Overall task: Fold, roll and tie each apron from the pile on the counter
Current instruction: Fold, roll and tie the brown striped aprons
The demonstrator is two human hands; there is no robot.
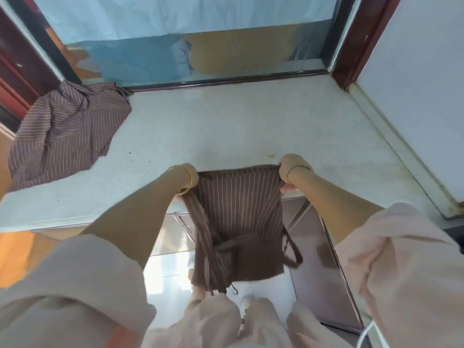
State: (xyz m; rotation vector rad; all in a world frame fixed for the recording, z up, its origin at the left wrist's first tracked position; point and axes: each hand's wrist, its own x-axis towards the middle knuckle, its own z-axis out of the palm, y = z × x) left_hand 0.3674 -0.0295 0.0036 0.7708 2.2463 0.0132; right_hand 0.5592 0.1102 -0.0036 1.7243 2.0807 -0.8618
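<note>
Head view: a brown pin-striped apron (241, 217) hangs just below centre, toward six o'clock, folded into a narrow panel. Its top edge is level with the front edge of the pale stone counter (226, 126) and the rest drops in front of the counter toward the tiled floor. The left hand (184, 178) curls round the apron's top corner on the nine o'clock side, and the right hand (292, 173) grips the opposite corner at three o'clock, with the cloth stretched flat between them. A gold bangle (190, 181) sits on the left wrist, and a thin bracelet (298, 168) on the right. The apron straps (206, 249) dangle down its left side. At ten o'clock, a pile of matching striped aprons (67, 131) lies crumpled on the counter's far left corner against the window glass (200, 51).
</note>
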